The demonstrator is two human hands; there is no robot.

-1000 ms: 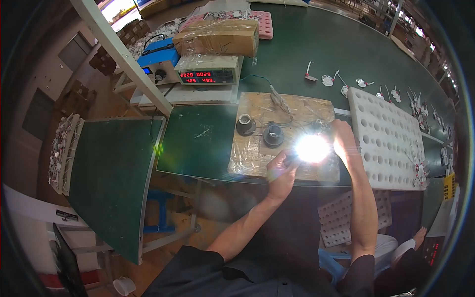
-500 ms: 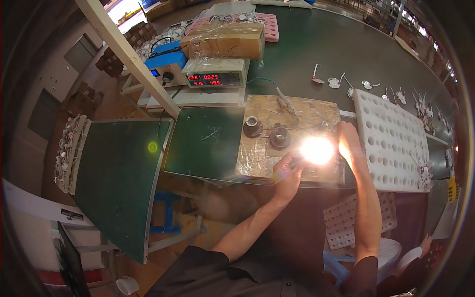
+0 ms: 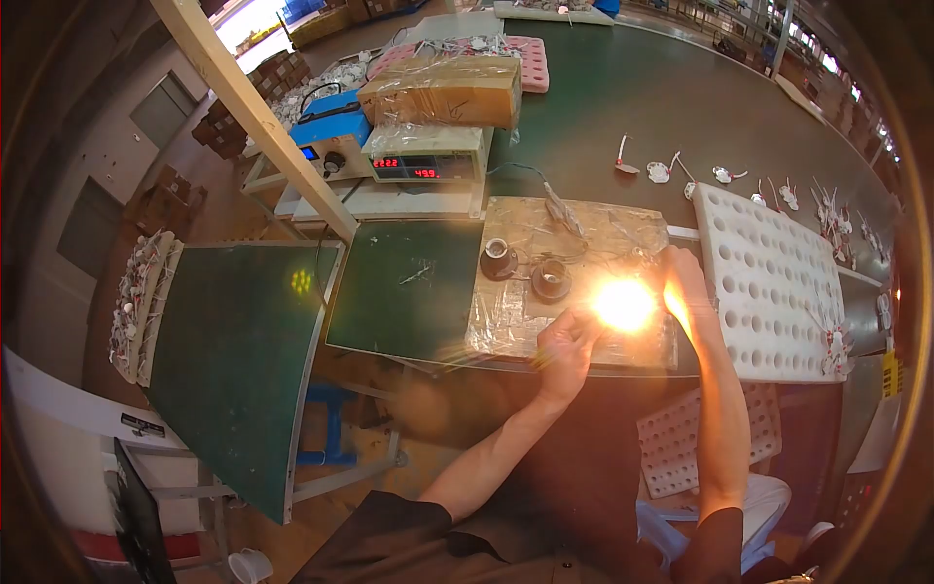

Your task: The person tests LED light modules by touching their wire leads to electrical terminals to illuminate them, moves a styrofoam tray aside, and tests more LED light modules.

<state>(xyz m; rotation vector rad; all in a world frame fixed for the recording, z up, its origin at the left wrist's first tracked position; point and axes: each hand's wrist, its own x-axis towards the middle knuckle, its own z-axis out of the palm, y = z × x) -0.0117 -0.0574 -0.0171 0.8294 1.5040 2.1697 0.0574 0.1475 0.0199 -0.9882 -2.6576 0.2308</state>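
A brightly glowing light (image 3: 624, 304) shines over the right part of a film-wrapped wooden board (image 3: 506, 316), its glare hiding its shape. My left hand (image 3: 568, 348) is at its lower left, fingers closed, on something the glare conceals. At its upper right is my right hand (image 3: 684, 280), fingers bent and partly hidden by glare. Two dark round sockets, one (image 3: 498, 257) at the left and another (image 3: 551, 279) nearer the light, stand on the board. A cable with a connector (image 3: 559, 210) lies behind them.
A white foam tray with holes (image 3: 769, 282) lies right of the board. Small wired parts (image 3: 659, 171) lie behind it. A meter with red digits (image 3: 428, 167), a cardboard box (image 3: 443, 91) and a blue device (image 3: 331, 119) stand at the back left. Another holed tray (image 3: 669, 453) is below.
The glow has turned from white to warmer yellow-orange. Fewer red digits show on the meter. The view has shifted, so the bench appears slightly farther right. Both hands stay beside the light.
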